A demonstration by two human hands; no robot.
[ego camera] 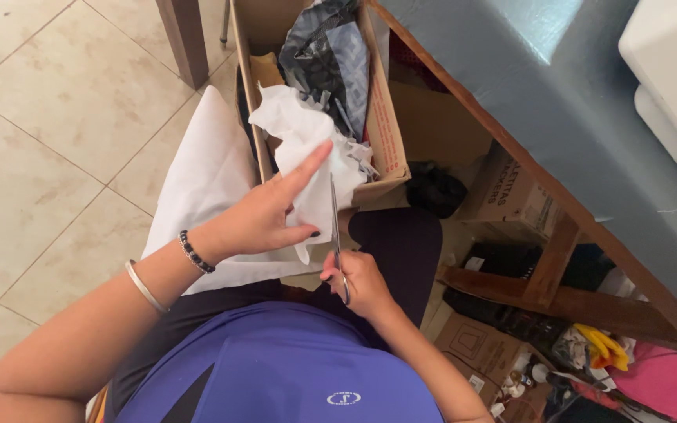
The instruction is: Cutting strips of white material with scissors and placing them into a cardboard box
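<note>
My left hand [272, 215] grips a crumpled piece of white fabric [311, 133], index finger stretched along it and thumb underneath. My right hand [358, 282] holds a pair of scissors [335, 227] by the handles; the thin blades point up along the right edge of the fabric. Both hands hover over my lap, just in front of an open cardboard box [385, 133]. A larger white cloth [205, 180] lies draped over my left thigh. A beaded bracelet and a silver bangle circle my left wrist.
The cardboard box contains a dark plastic bag [327, 55] and scraps. A grey-topped table with a wooden frame [558, 258] runs along the right, with boxes and clutter beneath it. Beige floor tiles [48, 125] spread to the left; a wooden leg [186, 39] stands at top.
</note>
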